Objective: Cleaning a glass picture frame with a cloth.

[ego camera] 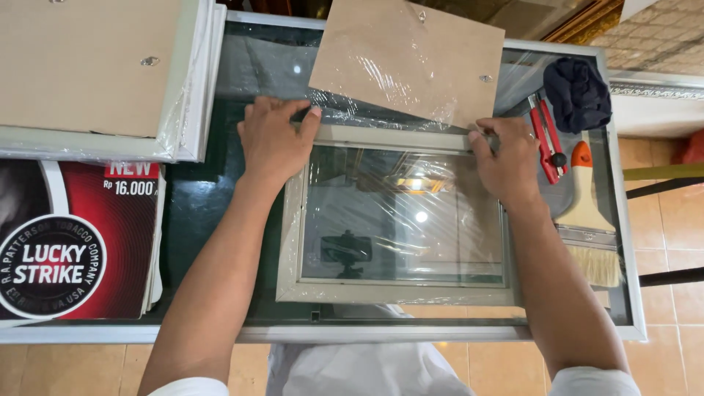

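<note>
Far left, up top: a stack of wrapped frames (95, 81), backs up, out of the way. Under that, a red and black poster (81, 242) lying flat on the glass table (198, 198). Next, the left hand (273, 139), laid flat with fingers spread wide, pressing down on the top left corner of the grey frame (396, 295). Good to press down soft and even there, not hard, since glass sits inside. In the middle of the table, the grey frame itself, face up, with crinkly clear wrap (367, 110) bunched along its top edge. Best to pull that wrap smooth and slow, with no sharp tugs, and to hold both top corners level so the frame does not slide or twist. Just behind the frame, a brown backing board (407, 55), tilted, its low edge touching the bunched wrap; wise not to bump it. Then the right hand (506, 158), fingers curled tight over the top right edge of the frame, pinching it. Hard to tell if something small hides under those fingers. Just beside that hand, a red-handled tool (544, 136); careful with the wrist so close. Past it, a dark cloth (578, 92) rolled in a ball, and a flat brush with an orange handle (587, 220), bristles toward the near edge.
</note>
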